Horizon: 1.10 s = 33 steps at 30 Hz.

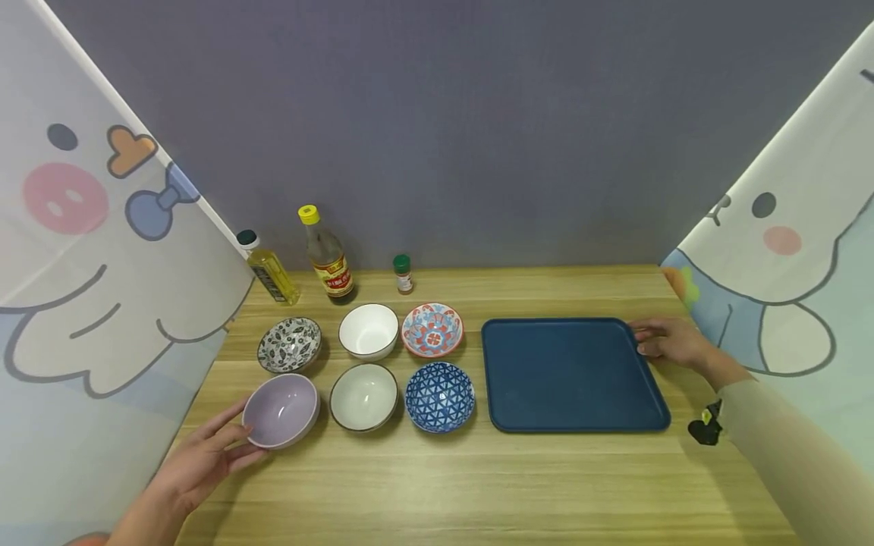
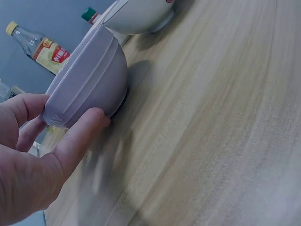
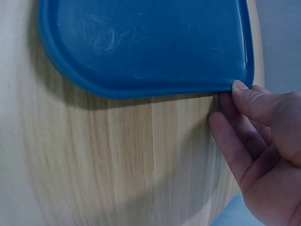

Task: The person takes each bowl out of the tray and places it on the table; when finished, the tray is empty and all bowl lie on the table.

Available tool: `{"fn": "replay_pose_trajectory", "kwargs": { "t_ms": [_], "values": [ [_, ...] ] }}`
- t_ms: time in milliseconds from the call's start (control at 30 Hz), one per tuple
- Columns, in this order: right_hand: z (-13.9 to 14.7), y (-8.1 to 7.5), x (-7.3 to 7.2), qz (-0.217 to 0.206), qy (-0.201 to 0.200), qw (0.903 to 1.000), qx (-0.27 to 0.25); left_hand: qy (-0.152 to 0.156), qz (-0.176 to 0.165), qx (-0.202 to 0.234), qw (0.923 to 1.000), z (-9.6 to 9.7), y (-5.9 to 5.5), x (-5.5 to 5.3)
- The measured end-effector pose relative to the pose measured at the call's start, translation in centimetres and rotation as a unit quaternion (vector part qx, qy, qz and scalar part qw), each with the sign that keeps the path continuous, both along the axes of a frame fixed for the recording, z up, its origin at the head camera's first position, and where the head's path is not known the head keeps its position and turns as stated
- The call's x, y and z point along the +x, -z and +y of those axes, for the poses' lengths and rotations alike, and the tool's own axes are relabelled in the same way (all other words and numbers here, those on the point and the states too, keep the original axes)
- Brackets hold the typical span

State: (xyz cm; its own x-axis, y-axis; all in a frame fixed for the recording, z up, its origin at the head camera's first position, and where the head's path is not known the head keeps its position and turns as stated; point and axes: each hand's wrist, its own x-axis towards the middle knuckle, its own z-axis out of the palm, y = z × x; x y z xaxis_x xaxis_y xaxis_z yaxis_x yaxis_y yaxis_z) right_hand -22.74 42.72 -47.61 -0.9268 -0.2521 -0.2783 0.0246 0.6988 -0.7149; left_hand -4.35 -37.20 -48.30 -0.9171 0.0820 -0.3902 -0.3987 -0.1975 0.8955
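At the front left of the table, my left hand (image 1: 205,459) holds the lilac bowl (image 1: 282,411) by its near left side. In the left wrist view, fingers (image 2: 77,136) lie against the bowl's outer wall and at its rim. The dark blue tray (image 1: 573,375) lies on the right half of the table. My right hand (image 1: 672,341) pinches the tray's right edge near the far corner. Seen from the right wrist, the thumb (image 3: 249,96) is on the rim, with other fingers beside and below the edge.
Beside the lilac bowl stand a leaf-patterned bowl (image 1: 290,345), two white bowls (image 1: 369,331) (image 1: 363,397), a red floral bowl (image 1: 433,331) and a blue patterned bowl (image 1: 440,397). Behind are an oil bottle (image 1: 271,273), a yellow-capped bottle (image 1: 331,262) and a green-capped jar (image 1: 403,275).
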Motion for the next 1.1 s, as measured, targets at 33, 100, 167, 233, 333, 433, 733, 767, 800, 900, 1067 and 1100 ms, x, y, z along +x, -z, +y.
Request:
{"fn": "replay_pose_trajectory", "kwargs": {
  "t_ms": [33, 100, 167, 233, 333, 433, 733, 767, 800, 900, 1067, 1100],
  "values": [
    [0.0, 0.0, 0.1, -0.001, 0.002, 1.0000, 0.002, -0.002, -0.001, 0.000, 1.0000, 0.0, 0.1, 0.1],
    [-0.1, -0.1, 0.3, -0.001, 0.002, 1.0000, 0.007, 0.000, -0.002, -0.002, 1.0000, 0.0, 0.3, 0.2],
    [-0.2, -0.2, 0.5, 0.000, 0.005, 1.0000, 0.008, -0.006, -0.007, -0.010, 0.9999, 0.1, 0.3, 0.2],
    [-0.2, -0.2, 0.6, 0.004, 0.004, 0.9999, 0.009, -0.008, -0.014, -0.014, 0.9998, 0.1, 0.3, 0.1],
    [-0.3, -0.2, 0.8, 0.011, 0.006, 0.9998, 0.012, -0.005, -0.021, -0.012, 0.9997, 0.1, 0.2, 0.1],
    [-0.4, -0.2, 0.8, 0.022, 0.004, 0.9995, 0.020, 0.018, -0.021, 0.000, 0.9996, -0.1, 0.1, -0.1],
    [-0.9, -1.4, 1.0, 0.068, -0.009, 0.9960, 0.056, 0.108, -0.024, 0.027, 0.9935, -1.1, -1.3, -1.1],
    [-0.9, -1.7, 0.9, 0.076, -0.013, 0.9953, 0.058, 0.110, -0.025, 0.012, 0.9936, -1.2, -1.5, -1.3],
    [-1.0, -2.0, 1.0, 0.083, -0.016, 0.9944, 0.063, 0.112, -0.026, -0.009, 0.9933, -1.2, -1.9, -1.5],
    [-1.6, -3.3, 0.9, 0.108, -0.024, 0.9914, 0.069, 0.119, -0.018, -0.097, 0.9880, -1.3, -3.0, -2.1],
    [-3.3, -6.1, 1.2, 0.150, -0.036, 0.9855, 0.070, 0.130, 0.042, -0.250, 0.9585, -0.4, -6.4, -3.4],
    [-3.8, -6.7, 1.3, 0.160, -0.039, 0.9838, 0.071, 0.131, 0.061, -0.278, 0.9497, 0.0, -7.3, -3.8]
  ]
}}
